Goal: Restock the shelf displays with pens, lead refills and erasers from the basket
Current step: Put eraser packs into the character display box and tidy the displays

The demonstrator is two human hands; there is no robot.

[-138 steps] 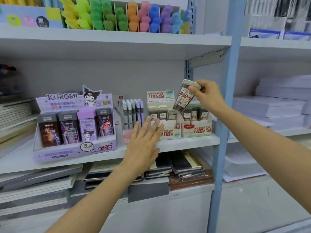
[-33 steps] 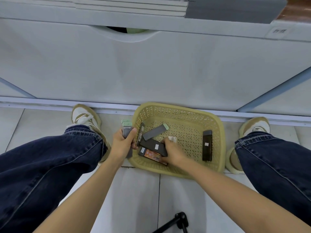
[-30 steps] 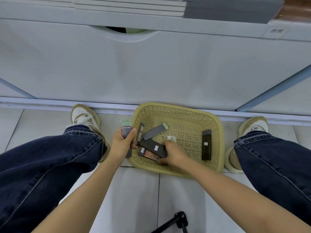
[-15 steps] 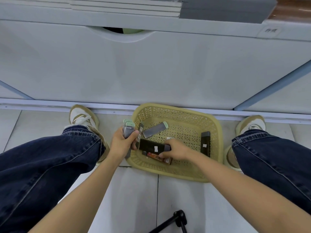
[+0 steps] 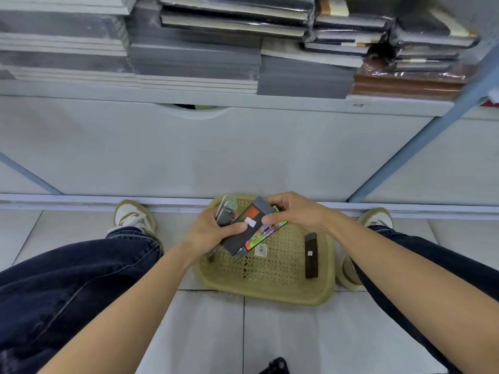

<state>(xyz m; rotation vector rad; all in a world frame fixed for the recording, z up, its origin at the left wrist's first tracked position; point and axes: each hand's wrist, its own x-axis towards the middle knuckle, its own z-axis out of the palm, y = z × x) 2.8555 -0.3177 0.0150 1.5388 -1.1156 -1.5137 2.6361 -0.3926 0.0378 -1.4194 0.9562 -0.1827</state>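
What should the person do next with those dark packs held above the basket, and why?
Probably settle the dark packs into the left hand, which also holds green-capped cases. Both hands grip the stack, and freeing the right hand would let it reach the lone pack lying in the basket.

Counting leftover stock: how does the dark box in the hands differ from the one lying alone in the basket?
The dark grey oblong box is pinched between left hand and right hand; the slim blackish box lies untouched in the yellow plastic basket. The grey box looks wider and slants; the slim box lies nearly straight. Both are dark, oblong and white-labelled.
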